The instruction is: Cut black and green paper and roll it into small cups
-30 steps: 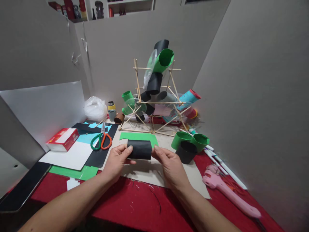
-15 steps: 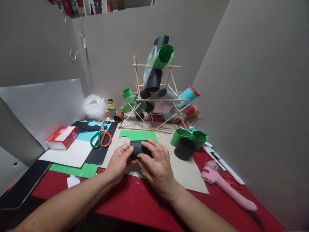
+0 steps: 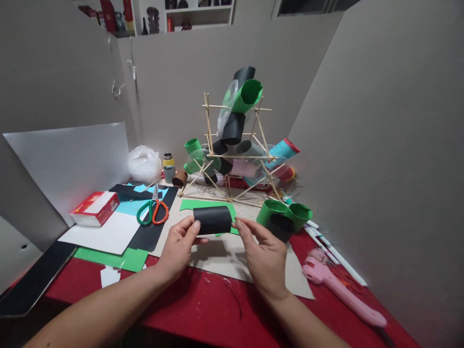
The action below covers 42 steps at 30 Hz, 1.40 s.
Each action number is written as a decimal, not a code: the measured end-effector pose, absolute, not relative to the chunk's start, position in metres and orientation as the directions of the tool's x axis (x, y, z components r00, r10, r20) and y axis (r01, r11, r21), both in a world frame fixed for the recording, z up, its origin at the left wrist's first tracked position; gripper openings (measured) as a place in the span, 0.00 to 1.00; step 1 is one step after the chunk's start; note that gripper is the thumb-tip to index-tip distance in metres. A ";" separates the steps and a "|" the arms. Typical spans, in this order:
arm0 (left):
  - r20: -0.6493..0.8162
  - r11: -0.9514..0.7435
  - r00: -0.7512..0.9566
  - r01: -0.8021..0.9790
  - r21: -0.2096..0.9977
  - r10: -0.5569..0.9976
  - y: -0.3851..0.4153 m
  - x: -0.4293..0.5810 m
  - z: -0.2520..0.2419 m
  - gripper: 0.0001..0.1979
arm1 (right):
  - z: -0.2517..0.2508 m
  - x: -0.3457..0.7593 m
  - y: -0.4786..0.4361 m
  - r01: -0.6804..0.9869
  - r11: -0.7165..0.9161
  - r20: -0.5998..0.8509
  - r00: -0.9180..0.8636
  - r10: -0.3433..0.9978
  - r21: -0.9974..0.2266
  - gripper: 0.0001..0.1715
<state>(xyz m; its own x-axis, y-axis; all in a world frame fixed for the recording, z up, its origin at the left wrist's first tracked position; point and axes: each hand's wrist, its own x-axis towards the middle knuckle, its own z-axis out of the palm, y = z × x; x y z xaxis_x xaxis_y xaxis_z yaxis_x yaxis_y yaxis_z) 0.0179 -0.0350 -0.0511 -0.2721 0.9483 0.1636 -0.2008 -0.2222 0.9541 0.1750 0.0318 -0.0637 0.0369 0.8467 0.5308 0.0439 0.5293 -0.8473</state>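
A rolled black paper tube [image 3: 212, 220] lies level between my two hands, above the grey board. My left hand [image 3: 183, 244] grips its left end, thumb in front and fingers behind. At the other end, the thumb and forefinger of my right hand [image 3: 264, 249] are pinched together against the tube's edge. Behind the tube lies a cut sheet of green paper [image 3: 186, 205]. A joined group of green paper tubes [image 3: 270, 211] and a black one stands just beyond my right hand.
A stick frame [image 3: 239, 157] bearing discs and paper tubes stands at the back. Scissors [image 3: 152, 210], a red tissue box [image 3: 94, 209] and paper sheets lie left. A pink glue gun [image 3: 344, 290] lies right on the red cloth [image 3: 174, 309]. Walls close in both sides.
My right hand has moved right, from over the black paper tube to its right end, uncovering it. My left hand keeps its hold. The camera view has tilted slightly up.
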 end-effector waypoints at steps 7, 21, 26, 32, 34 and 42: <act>0.116 -0.152 -0.172 -0.219 0.964 0.978 -0.038 0.023 -0.051 0.19 | -0.064 0.174 0.028 0.057 0.475 0.472 -0.050 0.880 -0.878 0.10; -0.082 0.009 -0.172 -0.390 0.921 0.982 -0.035 0.027 -0.058 0.22 | -0.073 0.175 0.024 0.103 0.650 0.631 -0.164 0.758 -0.753 0.04; -0.052 -0.022 -0.187 -0.373 0.928 0.981 -0.035 0.026 -0.060 0.20 | -0.078 0.173 0.024 0.105 0.709 0.688 -0.179 0.703 -0.697 0.03; -0.075 0.006 -0.153 -0.412 0.911 0.985 -0.035 0.027 -0.062 0.17 | -0.079 0.173 0.022 0.157 0.752 0.724 -0.201 0.659 -0.641 0.02; -0.081 0.013 -0.147 -0.418 0.908 0.986 -0.034 0.027 -0.062 0.17 | -0.077 0.173 0.021 0.179 0.747 0.713 -0.223 0.665 -0.641 0.05; -0.090 0.030 -0.117 -0.438 0.898 0.989 -0.034 0.028 -0.065 0.18 | -0.072 0.174 0.020 0.269 0.779 0.714 -0.310 0.627 -0.567 0.12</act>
